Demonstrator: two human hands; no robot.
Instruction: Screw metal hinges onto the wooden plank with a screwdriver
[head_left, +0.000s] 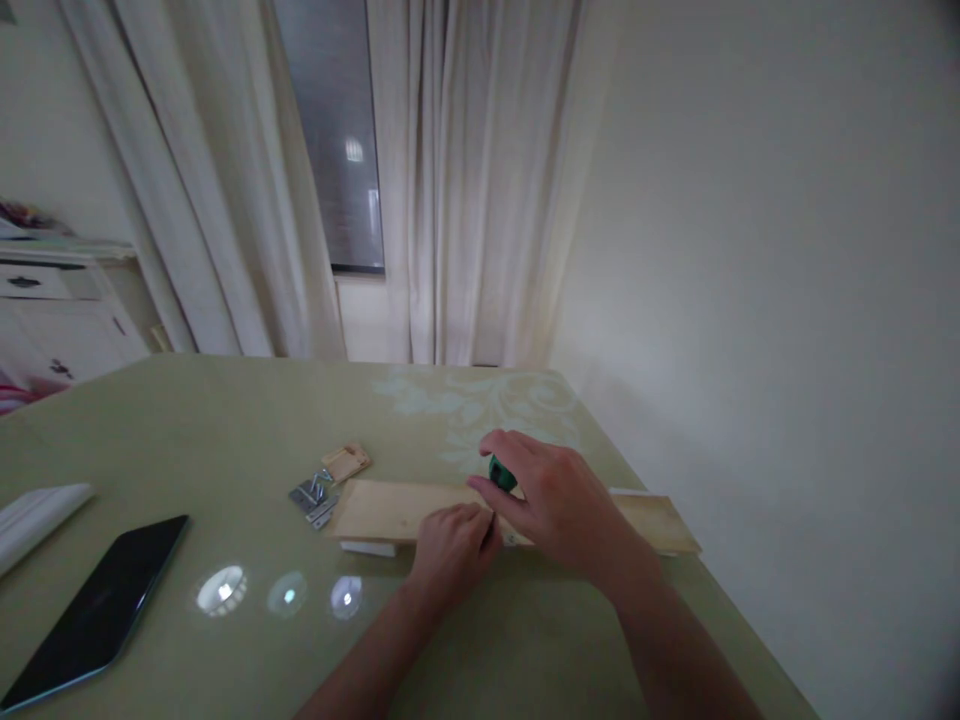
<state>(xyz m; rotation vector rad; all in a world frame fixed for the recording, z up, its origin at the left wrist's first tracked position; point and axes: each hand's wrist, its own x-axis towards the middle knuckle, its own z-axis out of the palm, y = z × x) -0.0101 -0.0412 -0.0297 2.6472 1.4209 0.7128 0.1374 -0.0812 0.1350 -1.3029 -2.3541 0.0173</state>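
To the left of the wooden board (367,505) and nearer the camera lies a dark tablet (97,605), with a white object (41,510) past it at the frame's edge. Over the board's near edge bends the left hand (454,545), its fingers curled and close together; whether they pinch anything cannot be told. Above the board's middle, the right hand (559,495) grips a green handle (501,474) between thumb and forefinger, its other fingers mostly hidden. The board lies flat along the desk (247,410), a white piece (367,549) showing beneath its left part. A small metallic spot (510,540) sits at its near edge between the hands; whether anything is fastened there is unclear. Just off the board's left end lie loose metal plates (306,495), screws (321,487) and a small wooden piece (347,461), so the work looks unfinished, with these parts not yet attached. Well beyond the board hang curtains (487,200). No brand, label or writing can be read anywhere.
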